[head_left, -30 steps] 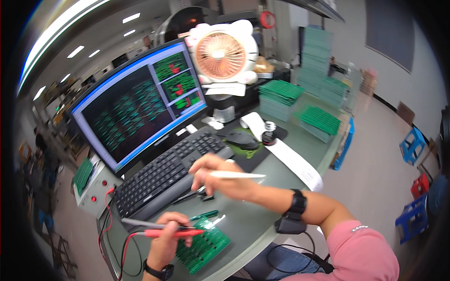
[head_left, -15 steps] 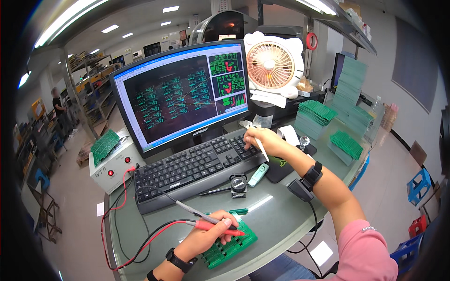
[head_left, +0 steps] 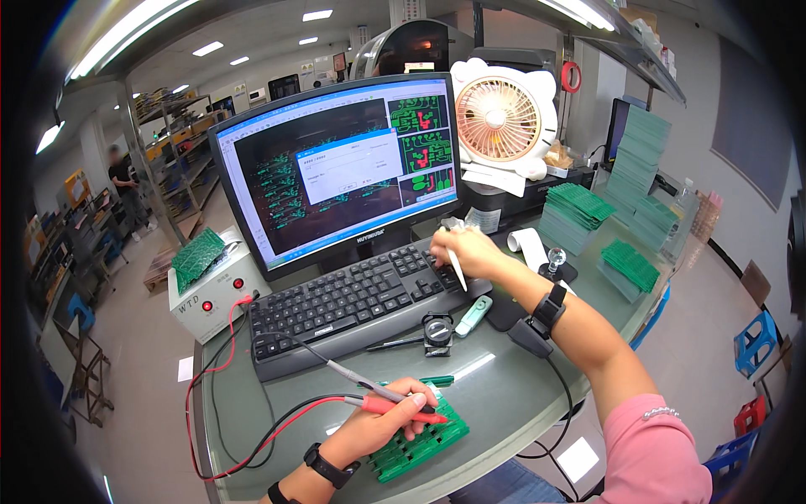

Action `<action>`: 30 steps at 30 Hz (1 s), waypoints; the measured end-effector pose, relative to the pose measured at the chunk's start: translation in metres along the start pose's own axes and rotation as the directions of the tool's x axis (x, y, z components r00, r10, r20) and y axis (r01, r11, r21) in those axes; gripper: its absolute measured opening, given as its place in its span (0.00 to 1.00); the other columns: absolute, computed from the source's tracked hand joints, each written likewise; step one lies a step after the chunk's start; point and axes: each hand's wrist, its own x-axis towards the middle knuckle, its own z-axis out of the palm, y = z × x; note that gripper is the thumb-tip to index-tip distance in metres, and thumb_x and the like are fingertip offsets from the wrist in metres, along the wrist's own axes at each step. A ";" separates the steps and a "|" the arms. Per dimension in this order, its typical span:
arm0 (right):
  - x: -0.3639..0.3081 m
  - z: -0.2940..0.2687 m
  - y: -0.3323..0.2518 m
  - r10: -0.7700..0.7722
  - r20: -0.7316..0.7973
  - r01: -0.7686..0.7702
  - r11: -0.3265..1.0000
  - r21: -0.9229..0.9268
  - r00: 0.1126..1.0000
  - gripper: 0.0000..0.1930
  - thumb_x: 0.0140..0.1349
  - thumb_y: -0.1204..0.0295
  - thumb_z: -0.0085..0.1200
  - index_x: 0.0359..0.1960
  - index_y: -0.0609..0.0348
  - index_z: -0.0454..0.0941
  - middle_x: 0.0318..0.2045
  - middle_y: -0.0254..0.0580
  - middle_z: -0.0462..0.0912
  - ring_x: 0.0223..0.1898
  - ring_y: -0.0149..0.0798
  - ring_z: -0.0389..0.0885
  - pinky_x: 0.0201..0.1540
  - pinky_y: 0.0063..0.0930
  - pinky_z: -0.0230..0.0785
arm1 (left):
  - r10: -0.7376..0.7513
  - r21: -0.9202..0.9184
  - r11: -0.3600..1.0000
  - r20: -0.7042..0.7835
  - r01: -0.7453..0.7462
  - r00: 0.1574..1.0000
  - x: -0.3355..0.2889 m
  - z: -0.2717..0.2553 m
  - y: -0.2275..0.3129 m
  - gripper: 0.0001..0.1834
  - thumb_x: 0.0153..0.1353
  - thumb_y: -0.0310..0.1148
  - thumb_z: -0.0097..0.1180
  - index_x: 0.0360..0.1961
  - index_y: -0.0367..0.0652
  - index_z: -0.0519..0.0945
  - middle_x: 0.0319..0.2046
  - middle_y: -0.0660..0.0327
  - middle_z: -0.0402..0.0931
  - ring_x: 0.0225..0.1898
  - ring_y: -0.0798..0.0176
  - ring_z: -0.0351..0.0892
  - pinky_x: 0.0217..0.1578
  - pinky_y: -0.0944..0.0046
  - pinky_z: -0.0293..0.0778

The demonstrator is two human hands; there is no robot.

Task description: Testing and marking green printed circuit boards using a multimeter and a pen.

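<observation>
My left hand (head_left: 382, 430) is closed around a red test probe (head_left: 382, 405) and a grey test probe (head_left: 357, 378). Their tips point down at a green circuit board panel (head_left: 449, 430) near the table's front edge, partly covered by that hand; contact is too small to tell. At the right end of a black keyboard (head_left: 348, 309), my right hand (head_left: 472, 252) rests with its fingers on the number keys. A slim white pen-like tool (head_left: 457, 270) is held in it, slanting down. The monitor (head_left: 361, 172) shows a pale dialog window over a board layout.
A white box with red sockets (head_left: 210, 294) stands left, wired to the probes. A black round device (head_left: 437, 332) and a mint-green stick (head_left: 474, 316) lie before the keyboard. A lit white fan (head_left: 499, 118) and stacks of green boards (head_left: 579, 206) are at the right.
A dialog window has appeared on the monitor. The whole view has shifted slightly. My right hand has moved a little on the number keys; my left hand keeps the probes at the panel.
</observation>
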 end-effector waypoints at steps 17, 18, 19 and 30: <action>-0.009 0.001 0.014 -0.054 -0.070 0.050 0.997 -0.052 0.996 0.08 0.65 0.63 0.47 0.31 0.52 0.73 0.23 0.37 0.82 0.34 0.48 0.80 0.36 0.46 0.66 | 0.007 0.040 0.999 -0.013 -0.007 1.000 0.002 0.001 -0.002 0.17 0.71 0.44 0.44 0.41 0.41 0.76 0.25 0.66 0.74 0.24 0.76 0.71 0.26 0.74 0.68; -0.011 -0.002 0.010 -0.043 -0.055 0.040 0.998 -0.048 0.998 0.09 0.66 0.63 0.47 0.31 0.52 0.74 0.23 0.36 0.83 0.34 0.48 0.80 0.36 0.46 0.65 | 0.006 0.035 0.999 -0.003 -0.006 1.000 0.002 0.001 -0.003 0.17 0.71 0.44 0.44 0.41 0.41 0.76 0.25 0.66 0.74 0.23 0.76 0.71 0.26 0.74 0.68; -0.013 -0.008 0.002 -0.035 -0.042 0.033 0.998 -0.048 0.999 0.09 0.66 0.63 0.47 0.30 0.51 0.74 0.23 0.34 0.83 0.34 0.47 0.81 0.37 0.45 0.65 | 0.008 0.033 0.999 0.007 -0.009 1.000 0.002 0.001 -0.004 0.17 0.71 0.45 0.44 0.41 0.41 0.76 0.25 0.67 0.74 0.23 0.76 0.71 0.26 0.74 0.68; -0.046 -0.019 0.010 0.212 -0.155 -0.235 0.960 -0.150 0.965 0.10 0.64 0.64 0.51 0.29 0.54 0.78 0.19 0.37 0.83 0.27 0.45 0.82 0.39 0.38 0.67 | 0.033 -0.126 0.992 0.013 -0.031 0.999 0.001 -0.004 -0.003 0.16 0.71 0.41 0.45 0.42 0.38 0.75 0.29 0.61 0.76 0.27 0.72 0.75 0.29 0.71 0.73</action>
